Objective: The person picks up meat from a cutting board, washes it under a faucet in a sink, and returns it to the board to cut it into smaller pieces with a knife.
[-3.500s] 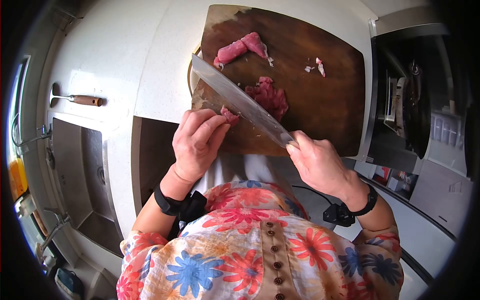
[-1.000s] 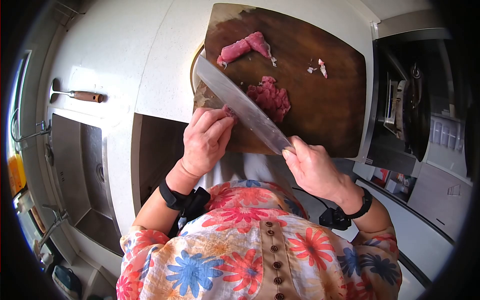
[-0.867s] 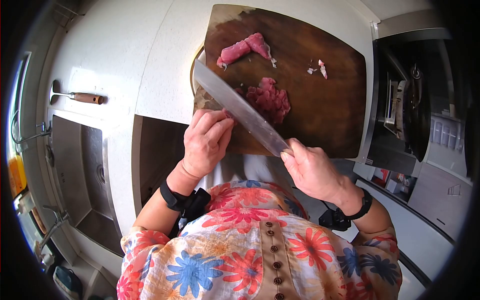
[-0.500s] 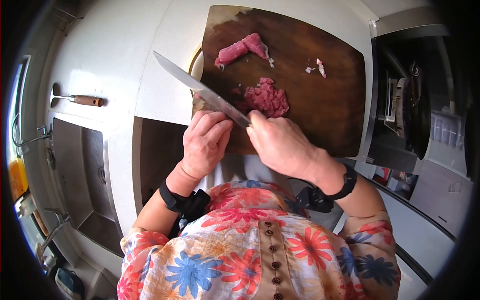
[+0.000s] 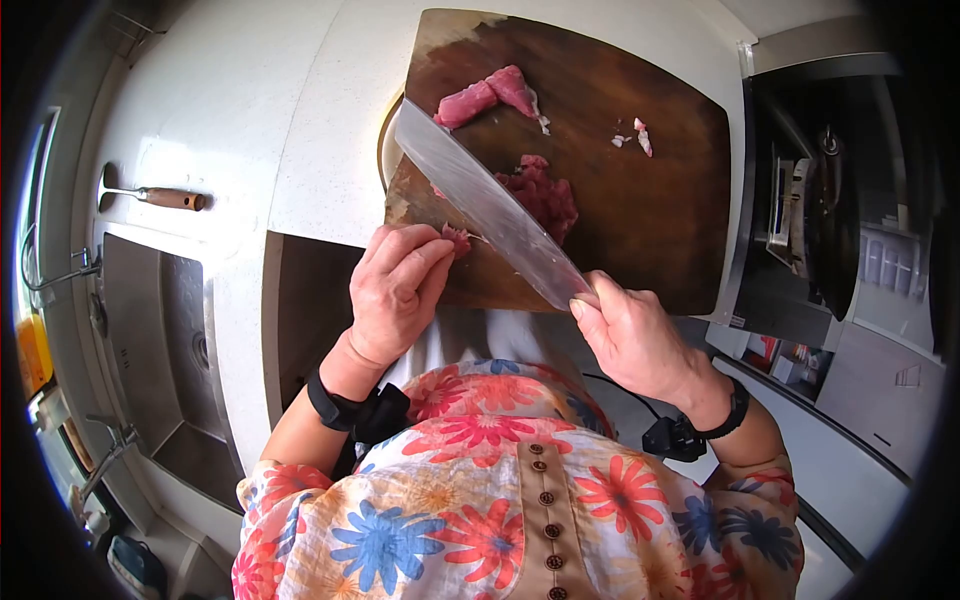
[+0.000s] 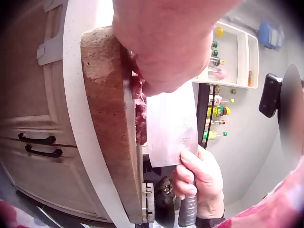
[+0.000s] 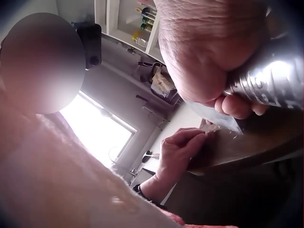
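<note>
My left hand pinches a small piece of raw meat at the near left of the wooden cutting board. With my right hand I grip the cleaver, whose broad blade slants over the board just right of that piece. In the left wrist view, fingers wrap the cleaver's ridged metal handle, and the thumb lies near the blade's heel. Partly behind the blade sits a pile of sliced meat. Two larger pieces of meat lie farther back.
White scraps lie on the board's right side. A wooden-handled utensil rests on the white counter at left, above a steel sink. A dark stovetop adjoins on the right.
Half a second ago the cleaver reached far left past the board's edge; my right hand has drawn it back rightward. My left hand has shifted slightly left, and its meat piece shows again.
</note>
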Demonstrator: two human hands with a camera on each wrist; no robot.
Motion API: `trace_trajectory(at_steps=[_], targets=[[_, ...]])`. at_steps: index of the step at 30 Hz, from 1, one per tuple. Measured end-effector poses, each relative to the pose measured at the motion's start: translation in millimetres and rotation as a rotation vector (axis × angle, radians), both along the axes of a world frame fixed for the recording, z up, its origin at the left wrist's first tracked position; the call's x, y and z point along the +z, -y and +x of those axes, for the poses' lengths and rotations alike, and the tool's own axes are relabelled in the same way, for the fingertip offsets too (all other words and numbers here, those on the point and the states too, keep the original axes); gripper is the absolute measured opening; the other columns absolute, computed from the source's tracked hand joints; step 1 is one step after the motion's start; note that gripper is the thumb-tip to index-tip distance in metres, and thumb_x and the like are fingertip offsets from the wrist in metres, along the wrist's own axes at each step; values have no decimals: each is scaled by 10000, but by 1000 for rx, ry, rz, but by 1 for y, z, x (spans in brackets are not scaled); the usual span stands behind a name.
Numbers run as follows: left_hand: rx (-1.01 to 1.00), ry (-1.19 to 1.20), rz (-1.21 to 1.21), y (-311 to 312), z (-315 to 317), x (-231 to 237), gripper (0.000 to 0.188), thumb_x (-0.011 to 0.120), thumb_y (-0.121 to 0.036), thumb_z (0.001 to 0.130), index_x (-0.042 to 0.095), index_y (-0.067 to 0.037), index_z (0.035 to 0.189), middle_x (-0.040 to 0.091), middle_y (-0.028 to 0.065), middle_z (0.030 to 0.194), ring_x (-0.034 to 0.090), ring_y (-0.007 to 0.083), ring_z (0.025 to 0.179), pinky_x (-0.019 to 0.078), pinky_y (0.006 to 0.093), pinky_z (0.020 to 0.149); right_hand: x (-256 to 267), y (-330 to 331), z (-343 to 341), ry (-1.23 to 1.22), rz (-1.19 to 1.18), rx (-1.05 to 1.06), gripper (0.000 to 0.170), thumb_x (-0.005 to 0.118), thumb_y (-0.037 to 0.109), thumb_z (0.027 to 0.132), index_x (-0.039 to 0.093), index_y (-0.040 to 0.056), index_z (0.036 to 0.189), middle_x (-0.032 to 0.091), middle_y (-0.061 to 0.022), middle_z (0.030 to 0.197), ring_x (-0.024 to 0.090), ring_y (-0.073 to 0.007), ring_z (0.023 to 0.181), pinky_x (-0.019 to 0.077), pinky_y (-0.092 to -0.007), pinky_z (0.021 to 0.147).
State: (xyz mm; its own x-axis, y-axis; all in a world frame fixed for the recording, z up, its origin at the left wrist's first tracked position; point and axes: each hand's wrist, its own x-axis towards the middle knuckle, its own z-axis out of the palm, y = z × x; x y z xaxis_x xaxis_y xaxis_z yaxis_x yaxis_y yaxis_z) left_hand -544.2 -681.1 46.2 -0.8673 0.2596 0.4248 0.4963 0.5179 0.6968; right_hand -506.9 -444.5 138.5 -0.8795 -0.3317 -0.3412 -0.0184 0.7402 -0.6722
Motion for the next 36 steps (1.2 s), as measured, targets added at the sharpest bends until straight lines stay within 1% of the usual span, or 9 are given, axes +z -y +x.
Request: trace_trajectory(at_steps=[3, 9, 12, 16, 19, 24, 29, 33, 36], targets=[[-3, -3, -26, -1, 0, -2, 212, 723, 52, 706, 685, -51, 887, 633, 67, 903, 590, 238, 781, 500, 317, 679, -8, 3, 4, -67, -26, 46, 125, 515, 108, 929, 457, -2, 929, 566, -184, 601, 603, -376, 576, 476, -449, 503], [-5, -44, -32, -3, -3, -8, 221, 718, 60, 690, 683, -50, 879, 628, 63, 894, 591, 241, 797, 503, 318, 680, -3, 11, -3, -43, 86, 109, 138, 522, 109, 918, 458, -11, 941, 586, -191, 616, 614, -380, 594, 490, -456, 529], [-2, -50, -32, -4, -3, -7, 219, 717, 60, 689, 682, -50, 875, 626, 63, 890, 594, 244, 801, 506, 320, 681, -11, 19, -14, -42, 62, 137, 137, 517, 110, 915, 460, -15, 926, 581, -202, 603, 612, -394, 602, 489, -472, 543], [-1, -55, -47, -5, -3, -6, 215, 715, 59, 691, 681, -52, 872, 624, 62, 884, 597, 244, 804, 508, 320, 682, -18, 31, -32, -83, 33, 130, 139, 511, 115, 915, 459, -10, 883, 579, -212, 605, 607, -410, 613, 483, -490, 553], [-2, -63, -60, -5, -2, -7, 217, 717, 58, 691, 681, -54, 873, 624, 62, 886, 595, 245, 802, 507, 320, 681, -18, 16, -26, -104, -25, 116, 139, 513, 118, 916, 456, -6, 889, 577, -208, 614, 604, -410, 616, 478, -489, 546], [0, -72, -43, -5, -3, -9, 219, 715, 56, 692, 681, -54, 878, 624, 62, 891, 591, 246, 798, 504, 320, 680, 0, 6, -11, -21, 57, 101, 143, 517, 121, 919, 448, -3, 897, 575, -194, 616, 607, -390, 604, 480, -464, 524], [-17, -87, -40, -6, -4, -8, 236, 720, 60, 668, 665, -42, 874, 610, 68, 887, 583, 249, 781, 499, 326, 661, -7, 4, -9, -65, 120, 244, 132, 498, 112, 919, 446, -4, 883, 583, -188, 604, 625, -369, 592, 496, -459, 523], [-13, -99, -51, -5, -3, -8, 236, 722, 55, 665, 666, -43, 872, 611, 67, 897, 582, 249, 783, 498, 327, 663, -16, 35, -28, -127, 138, 205, 96, 457, 88, 903, 449, -6, 881, 604, -201, 616, 637, -390, 612, 503, -485, 534], [-5, -87, -61, -4, -1, -10, 230, 721, 51, 677, 676, -52, 878, 611, 64, 893, 582, 247, 793, 498, 324, 671, -21, 43, -40, -147, 87, 181, 113, 470, 106, 910, 445, 0, 881, 595, -203, 611, 631, -398, 616, 501, -492, 539]])
